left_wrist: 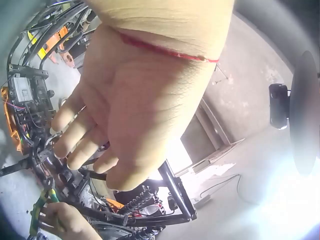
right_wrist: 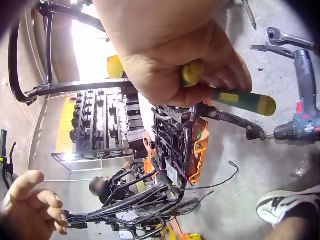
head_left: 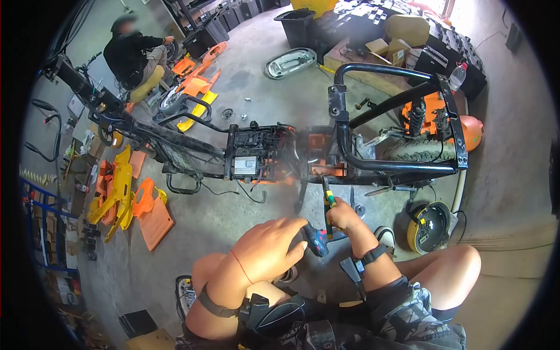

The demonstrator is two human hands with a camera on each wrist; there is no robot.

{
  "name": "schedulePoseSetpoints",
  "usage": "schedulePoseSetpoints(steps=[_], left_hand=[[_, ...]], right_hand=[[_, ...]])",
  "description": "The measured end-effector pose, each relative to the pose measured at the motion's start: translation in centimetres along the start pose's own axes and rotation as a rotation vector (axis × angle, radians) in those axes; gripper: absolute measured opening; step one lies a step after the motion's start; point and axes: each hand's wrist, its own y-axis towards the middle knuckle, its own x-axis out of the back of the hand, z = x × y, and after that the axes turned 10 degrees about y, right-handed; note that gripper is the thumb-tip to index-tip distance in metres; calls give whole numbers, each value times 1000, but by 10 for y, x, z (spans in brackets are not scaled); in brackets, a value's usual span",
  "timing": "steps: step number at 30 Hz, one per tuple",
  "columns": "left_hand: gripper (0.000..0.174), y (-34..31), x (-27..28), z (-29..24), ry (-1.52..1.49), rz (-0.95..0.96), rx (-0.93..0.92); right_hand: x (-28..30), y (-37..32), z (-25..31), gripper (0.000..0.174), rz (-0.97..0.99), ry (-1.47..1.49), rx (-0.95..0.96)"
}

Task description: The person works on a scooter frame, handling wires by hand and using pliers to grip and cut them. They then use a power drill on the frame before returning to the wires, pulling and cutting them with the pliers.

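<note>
I sit on the concrete floor in front of a stripped scooter frame (head_left: pixel 350 163). My right hand (head_left: pixel 345 216) grips green-and-yellow-handled pliers (head_left: pixel 328 201) (right_wrist: pixel 240 97), jaws pointing up toward the frame's underside. My left hand (head_left: pixel 274 242) (left_wrist: pixel 125 115) hovers beside it, fingers loosely extended and holding nothing. A blue cordless drill (head_left: pixel 315 241) (right_wrist: pixel 302 115) lies on the floor just past the left fingertips, with no hand on it. The frame's wiring and controller box (head_left: pixel 248 163) (left_wrist: pixel 22 90) are exposed.
Wrenches (right_wrist: pixel 285 37) lie on the floor near the drill. Orange and yellow body panels (head_left: pixel 125 195) are spread at the left, and a yellow headlight unit (head_left: pixel 430 227) at the right. Another person (head_left: pixel 137 52) sits working at the back left. Boxes and battery packs (head_left: pixel 373 26) are stacked behind.
</note>
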Motion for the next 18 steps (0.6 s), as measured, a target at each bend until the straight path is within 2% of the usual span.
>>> schedulePoseSetpoints(steps=[12,15,17,18], left_hand=[[44,-3,0,-1,-2,1,-6],[44,-3,0,-2,5,15,-1],[44,-3,-1,-2,2,6,-11],[44,-3,-2,-2,-2,-3,-20]], right_hand=[[-2,1,1,56,-68,-152,27],[-1,-3,2,53,-24,-22,15],[1,-8,2,49,94,275,-59],[1,-6,-1,49,92,276,-59]])
